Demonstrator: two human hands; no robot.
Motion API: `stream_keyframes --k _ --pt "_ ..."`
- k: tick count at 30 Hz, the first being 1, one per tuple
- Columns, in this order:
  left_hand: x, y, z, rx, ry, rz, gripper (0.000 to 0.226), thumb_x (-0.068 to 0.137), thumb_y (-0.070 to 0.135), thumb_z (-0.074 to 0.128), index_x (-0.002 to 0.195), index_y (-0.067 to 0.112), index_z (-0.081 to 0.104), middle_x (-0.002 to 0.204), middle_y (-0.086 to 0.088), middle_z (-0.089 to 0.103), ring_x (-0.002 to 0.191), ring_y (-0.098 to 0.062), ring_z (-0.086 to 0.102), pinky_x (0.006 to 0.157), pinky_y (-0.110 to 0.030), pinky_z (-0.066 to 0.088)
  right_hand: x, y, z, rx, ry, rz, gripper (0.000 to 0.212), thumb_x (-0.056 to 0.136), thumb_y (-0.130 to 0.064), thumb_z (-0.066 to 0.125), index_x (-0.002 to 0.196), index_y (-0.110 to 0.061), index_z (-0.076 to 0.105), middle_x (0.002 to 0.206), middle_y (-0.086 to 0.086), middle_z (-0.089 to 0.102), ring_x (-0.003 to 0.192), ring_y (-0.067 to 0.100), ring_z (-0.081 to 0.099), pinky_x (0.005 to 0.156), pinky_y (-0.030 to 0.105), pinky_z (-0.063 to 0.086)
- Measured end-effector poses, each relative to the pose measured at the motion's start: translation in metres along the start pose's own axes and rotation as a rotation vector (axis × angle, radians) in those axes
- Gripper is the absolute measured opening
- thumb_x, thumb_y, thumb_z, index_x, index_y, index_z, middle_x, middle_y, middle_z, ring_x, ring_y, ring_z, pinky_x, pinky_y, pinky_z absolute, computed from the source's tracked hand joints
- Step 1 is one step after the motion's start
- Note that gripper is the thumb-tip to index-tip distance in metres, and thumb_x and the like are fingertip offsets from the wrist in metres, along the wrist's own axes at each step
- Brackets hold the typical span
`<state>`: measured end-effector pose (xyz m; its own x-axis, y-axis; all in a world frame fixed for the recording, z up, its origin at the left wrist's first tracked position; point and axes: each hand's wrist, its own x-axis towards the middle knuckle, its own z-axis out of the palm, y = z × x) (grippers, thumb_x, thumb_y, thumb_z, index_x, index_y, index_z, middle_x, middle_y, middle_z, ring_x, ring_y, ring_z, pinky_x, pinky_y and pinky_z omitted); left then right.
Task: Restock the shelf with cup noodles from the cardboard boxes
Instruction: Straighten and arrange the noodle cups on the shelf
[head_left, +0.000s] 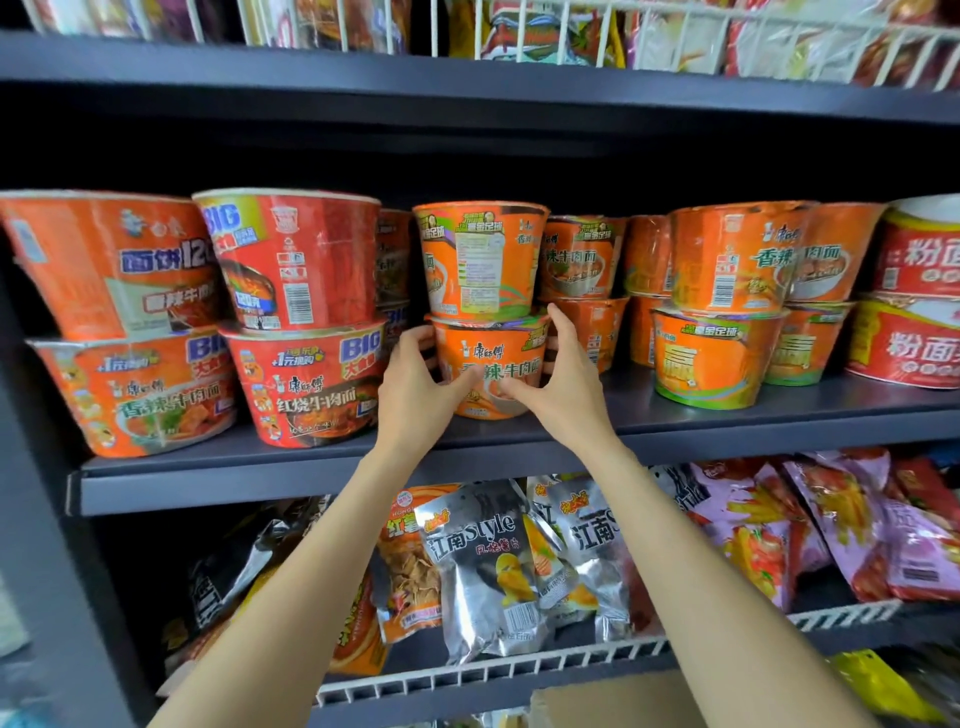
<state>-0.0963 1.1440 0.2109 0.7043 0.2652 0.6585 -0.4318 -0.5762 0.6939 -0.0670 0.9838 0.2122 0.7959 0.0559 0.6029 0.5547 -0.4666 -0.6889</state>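
My left hand (415, 382) and right hand (563, 379) clasp an upright orange cup noodle bowl (491, 364), glossy, tapered, label facing me, mid-frame on the dark shelf (311, 483), another bowl (480, 257) stacked above

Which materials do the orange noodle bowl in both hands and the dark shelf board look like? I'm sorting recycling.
Orange noodle bowl: probably paper or foam under glossy plastic wrap; wrinkled film glints. Dark shelf board: likely painted metal, matte, thin folded front lip.
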Motion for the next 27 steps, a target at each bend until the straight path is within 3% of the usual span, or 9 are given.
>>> stream_keyframes --k 5,8,12,14,17,19,22,25,27 --pt "0.002 0.000 0.001 0.043 0.015 0.010 0.069 0.075 0.038 0.078 0.130 0.014 0.044 0.129 -0.001 0.056 0.111 -0.015 0.058 0.091 -0.036 0.051 0.005 0.003 -0.004 0.017 -0.033 0.009 0.102 0.072 -0.032 0.081 0.149 -0.032 0.014 0.143 0.002 0.042 0.125 0.023 0.049 0.099 0.049 0.046" --pt "0.004 0.005 0.000 0.075 -0.018 -0.010 0.079 0.076 0.036 0.077 0.139 0.012 0.034 0.139 -0.007 0.045 0.120 -0.020 0.053 0.097 -0.037 0.047 0.007 0.000 -0.010 0.000 -0.069 -0.008 0.099 0.076 -0.031 0.078 0.150 -0.028 0.012 0.148 0.005 0.034 0.133 0.022 0.039 0.107 0.040 0.037" --pt "0.014 0.018 -0.006 -0.123 -0.010 -0.025 0.080 0.088 0.029 0.065 0.150 0.016 0.018 0.152 -0.005 0.029 0.137 -0.017 0.034 0.109 -0.033 0.033 0.011 -0.023 -0.028 0.132 0.097 -0.101 0.071 0.089 -0.015 0.061 0.149 -0.023 0.023 0.148 0.002 0.034 0.134 0.014 0.035 0.109 0.034 0.034" --pt "0.027 0.030 -0.007 -0.258 -0.014 -0.073 0.071 0.093 0.031 0.057 0.151 0.020 0.018 0.152 -0.001 0.032 0.136 -0.015 0.035 0.106 -0.031 0.035 0.017 -0.037 -0.029 0.122 0.059 -0.158 0.064 0.092 -0.013 0.056 0.148 -0.022 0.026 0.147 0.001 0.037 0.132 0.012 0.036 0.102 0.027 0.035" --pt "0.052 0.044 -0.004 -0.432 -0.047 -0.209 0.057 0.096 0.036 0.046 0.148 0.020 0.029 0.142 0.001 0.048 0.122 -0.011 0.050 0.085 -0.020 0.042 0.026 -0.049 -0.022 0.037 -0.021 -0.196 0.064 0.094 -0.021 0.055 0.149 -0.022 0.023 0.150 0.000 0.033 0.134 0.013 0.036 0.097 0.023 0.034" --pt "0.056 0.051 -0.003 -0.490 -0.051 -0.228 0.049 0.095 0.040 0.044 0.140 0.020 0.043 0.129 0.002 0.059 0.113 -0.011 0.058 0.090 -0.025 0.046 0.029 -0.052 -0.021 0.032 -0.020 -0.199 0.068 0.094 -0.029 0.057 0.151 -0.023 0.019 0.151 0.000 0.033 0.133 0.012 0.038 0.099 0.025 0.034" --pt "0.038 0.059 -0.002 -0.321 -0.039 -0.023 0.052 0.089 0.044 0.043 0.138 0.028 0.043 0.133 0.008 0.049 0.124 -0.009 0.046 0.102 -0.030 0.037 0.037 -0.051 -0.028 0.194 -0.074 -0.156 0.079 0.090 -0.041 0.060 0.151 -0.026 0.014 0.147 -0.005 0.039 0.129 0.009 0.042 0.102 0.028 0.039" --pt "0.017 0.059 0.002 -0.164 0.043 0.205 0.046 0.092 0.037 0.042 0.137 0.029 0.042 0.128 0.009 0.044 0.120 -0.005 0.043 0.100 -0.024 0.035 0.048 -0.050 -0.041 0.354 -0.126 -0.069 0.071 0.091 -0.044 0.055 0.149 -0.026 0.019 0.137 -0.010 0.046 0.121 0.005 0.047 0.087 0.013 0.042" --pt "0.022 0.050 0.002 -0.152 0.108 0.177 0.042 0.094 0.031 0.049 0.135 0.025 0.043 0.127 0.008 0.046 0.120 -0.007 0.043 0.101 -0.028 0.037 0.056 -0.044 -0.044 0.288 -0.143 -0.040 0.060 0.094 -0.046 0.049 0.146 -0.024 0.030 0.139 -0.006 0.046 0.126 0.010 0.045 0.090 0.015 0.038"
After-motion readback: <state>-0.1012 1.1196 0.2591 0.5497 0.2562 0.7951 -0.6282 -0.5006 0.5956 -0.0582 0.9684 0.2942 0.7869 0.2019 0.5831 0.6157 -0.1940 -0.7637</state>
